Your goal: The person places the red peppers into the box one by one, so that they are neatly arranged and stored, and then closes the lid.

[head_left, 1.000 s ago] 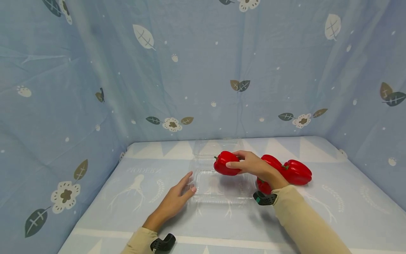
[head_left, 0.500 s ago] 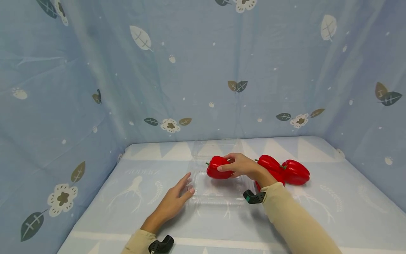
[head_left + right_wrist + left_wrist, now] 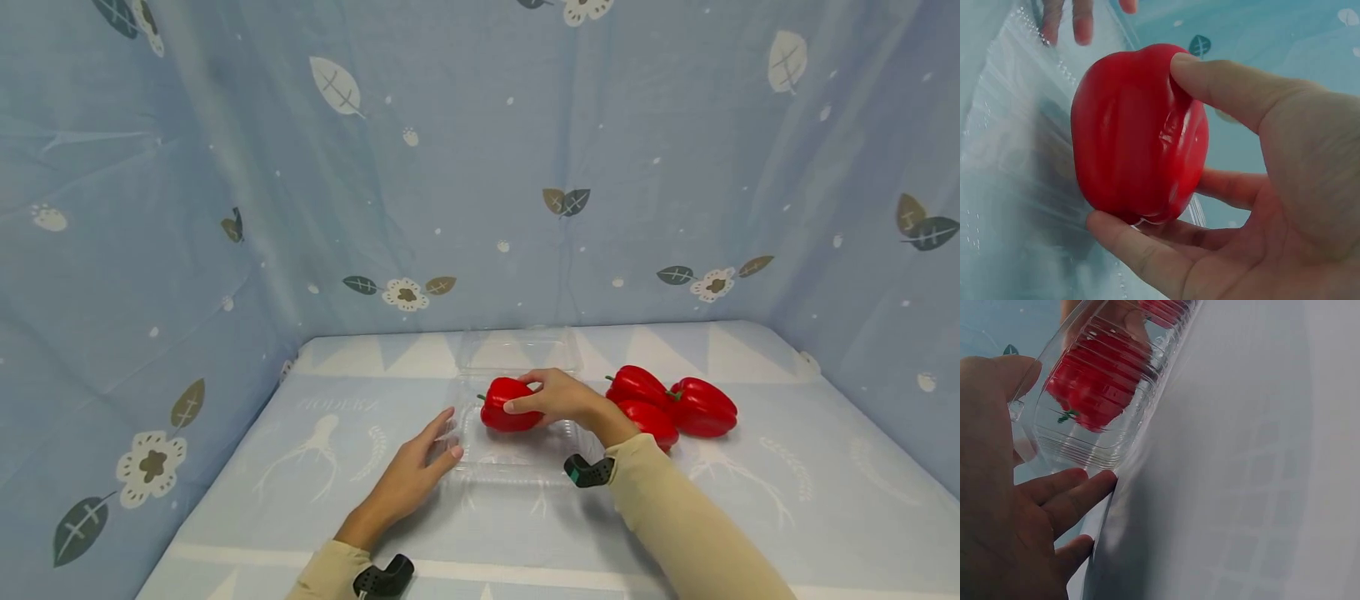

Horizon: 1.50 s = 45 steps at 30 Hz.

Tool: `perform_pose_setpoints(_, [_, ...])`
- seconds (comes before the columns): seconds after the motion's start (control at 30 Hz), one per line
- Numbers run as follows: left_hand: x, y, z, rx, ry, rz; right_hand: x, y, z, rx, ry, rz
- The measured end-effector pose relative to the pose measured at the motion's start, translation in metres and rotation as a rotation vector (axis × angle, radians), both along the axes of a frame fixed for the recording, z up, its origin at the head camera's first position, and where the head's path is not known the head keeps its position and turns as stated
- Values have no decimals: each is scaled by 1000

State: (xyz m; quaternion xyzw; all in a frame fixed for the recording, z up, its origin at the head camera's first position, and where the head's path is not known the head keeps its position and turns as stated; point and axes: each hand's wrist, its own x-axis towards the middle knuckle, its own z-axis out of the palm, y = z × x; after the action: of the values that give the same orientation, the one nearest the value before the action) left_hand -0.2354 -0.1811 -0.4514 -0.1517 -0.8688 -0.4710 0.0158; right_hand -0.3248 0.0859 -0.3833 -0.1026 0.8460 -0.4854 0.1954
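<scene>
Honestly, I've got my right grip [image 3: 561, 400] pinching a red pepper [image 3: 504, 406] near its stemless end, over the clear plastic container [image 3: 517, 465], though I can't tell if it's touching bottom. My left grip [image 3: 409, 478] is loose and spread at the container's left end. I'd guess the pepper's light, firm and slick, so hold its wide sides.
</scene>
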Motion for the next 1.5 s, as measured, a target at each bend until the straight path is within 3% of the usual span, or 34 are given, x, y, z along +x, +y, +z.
perform_pose_setpoints(0.77, [-2, 2, 0, -6, 2, -7, 2, -18, -3, 73, 68, -37])
perform_pose_setpoints(1.5, [-2, 2, -2, -30, -8, 18, 3, -24, -12, 34, 76, -33])
